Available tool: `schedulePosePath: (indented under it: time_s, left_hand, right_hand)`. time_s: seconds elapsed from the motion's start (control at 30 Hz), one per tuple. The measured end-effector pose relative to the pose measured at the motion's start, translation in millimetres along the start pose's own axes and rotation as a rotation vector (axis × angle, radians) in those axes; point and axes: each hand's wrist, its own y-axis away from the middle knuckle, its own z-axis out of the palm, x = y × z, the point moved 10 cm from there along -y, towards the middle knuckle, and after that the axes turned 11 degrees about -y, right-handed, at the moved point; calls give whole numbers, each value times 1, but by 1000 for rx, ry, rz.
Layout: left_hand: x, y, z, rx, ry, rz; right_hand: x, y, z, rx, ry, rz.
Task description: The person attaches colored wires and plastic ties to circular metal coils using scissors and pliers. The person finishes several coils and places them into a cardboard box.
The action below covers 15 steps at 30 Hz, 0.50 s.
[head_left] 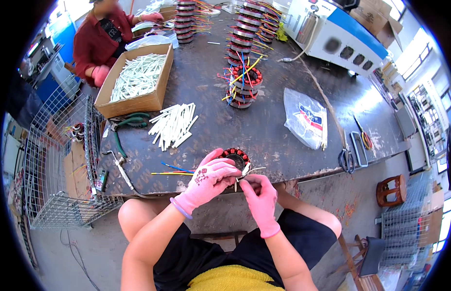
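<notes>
In front of me, at the table's near edge, lies a motor stator (236, 156) with red windings around a dark core. My left hand (212, 178), in a pink glove, rests over its near left side with thumb and fingers pinched; what lies between them is hidden. My right hand (261, 198), gloved in pink too, pinches a thin white sleeve (246, 169) at the stator's near rim. Other slim white ends stick out between the fingertips. Blue, red and yellow lead wires (174, 172) run out leftward from under my left hand.
Loose white sleeves (174, 125) lie left, before a full cardboard box (133, 107). Pliers (133, 121) and a soldering-iron-like tool (121, 172) are nearby. Stacked stators (242, 92) stand ahead; a plastic bag (303, 119) and scissors (347, 160) lie right. A co-worker (101, 39) works far left.
</notes>
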Motion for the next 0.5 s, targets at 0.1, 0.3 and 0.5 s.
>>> schedulePosePath:
  time_s: [0.1,0.3,0.5]
  left_hand:
    - [-6,-3,-2,57,-1,10]
    - [-6,-1,2,51,-3,-42]
    - [-6,2,3,47,12,-72]
  right_hand:
    - [-54,3,13,-74,210,-390]
    - [-63,-1,29,-174,255,-676]
    - [-55,-3,25,-296,-475,-153]
